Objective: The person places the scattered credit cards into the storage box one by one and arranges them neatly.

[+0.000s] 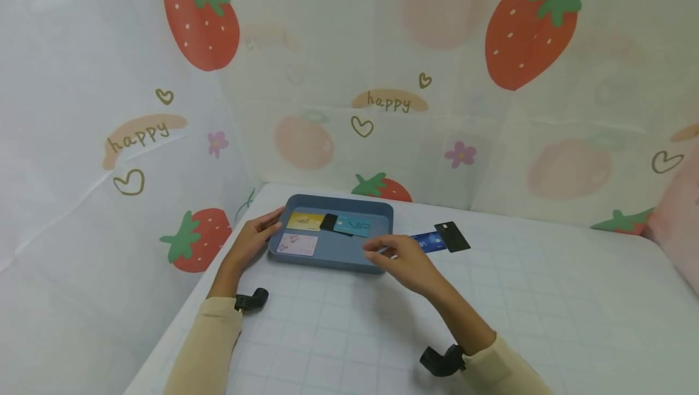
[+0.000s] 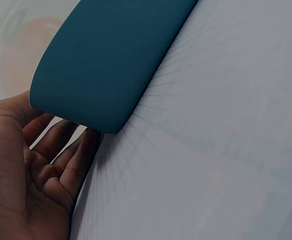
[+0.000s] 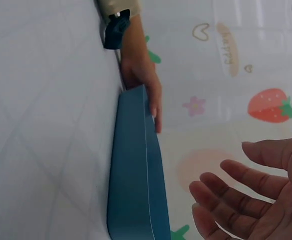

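Note:
A blue-grey tray [image 1: 333, 261] rests on the table, holding a yellow card [image 1: 306, 221], a teal card [image 1: 352, 226] marked VIP, a black card [image 1: 329, 221] partly under the teal one and a pale pink card [image 1: 297, 244]. My left hand [image 1: 255, 239] grips the tray's left end. In the left wrist view its thumb lies at the rim, the fingers [image 2: 78, 167] against the outside of the wall. Over the tray's right end hovers my right hand [image 1: 406, 263], empty; its fingers are loosely bent and apart in the right wrist view [image 3: 251, 195].
Right of the tray, a blue card [image 1: 430, 242] and a black card [image 1: 452, 236] with a chip lie overlapping on the white table [image 1: 524, 310]. A strawberry-print curtain [image 1: 327, 49] hangs behind and to the left. Something pink [image 1: 677, 219] stands at the far right.

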Available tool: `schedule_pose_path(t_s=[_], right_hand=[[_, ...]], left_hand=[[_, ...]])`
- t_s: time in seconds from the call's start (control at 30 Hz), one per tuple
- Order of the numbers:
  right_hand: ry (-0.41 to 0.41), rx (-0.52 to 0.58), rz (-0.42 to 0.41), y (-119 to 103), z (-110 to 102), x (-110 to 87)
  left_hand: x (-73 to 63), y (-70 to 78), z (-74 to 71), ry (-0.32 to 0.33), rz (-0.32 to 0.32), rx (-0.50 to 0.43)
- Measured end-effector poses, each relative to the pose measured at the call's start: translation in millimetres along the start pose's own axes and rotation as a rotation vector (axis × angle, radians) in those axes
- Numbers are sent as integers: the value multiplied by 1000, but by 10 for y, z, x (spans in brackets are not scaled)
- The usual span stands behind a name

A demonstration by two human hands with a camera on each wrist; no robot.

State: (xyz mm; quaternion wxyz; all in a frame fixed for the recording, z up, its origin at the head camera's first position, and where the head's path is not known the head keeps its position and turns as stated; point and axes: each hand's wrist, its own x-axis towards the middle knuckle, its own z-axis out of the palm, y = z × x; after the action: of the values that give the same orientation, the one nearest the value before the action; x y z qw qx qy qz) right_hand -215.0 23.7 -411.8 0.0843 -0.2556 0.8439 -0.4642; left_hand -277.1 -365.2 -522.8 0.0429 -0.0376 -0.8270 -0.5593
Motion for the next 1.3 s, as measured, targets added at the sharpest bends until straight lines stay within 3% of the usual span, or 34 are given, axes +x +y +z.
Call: schedule_pose_path(t_s=[0.33, 0.37, 0.93, 1.3], right_hand=[[-26, -45, -25, 72, -154, -78], [-22, -46, -29, 80, -172, -77], [56, -34, -63, 223, -383, -85], [113, -61, -12, 303, -503, -66]], left_hand=[[-15, 75, 6, -14, 13, 30], [4, 26, 1, -11, 14, 32], [26, 7, 11, 3, 22, 19], [19, 17, 18, 4, 11, 25]])
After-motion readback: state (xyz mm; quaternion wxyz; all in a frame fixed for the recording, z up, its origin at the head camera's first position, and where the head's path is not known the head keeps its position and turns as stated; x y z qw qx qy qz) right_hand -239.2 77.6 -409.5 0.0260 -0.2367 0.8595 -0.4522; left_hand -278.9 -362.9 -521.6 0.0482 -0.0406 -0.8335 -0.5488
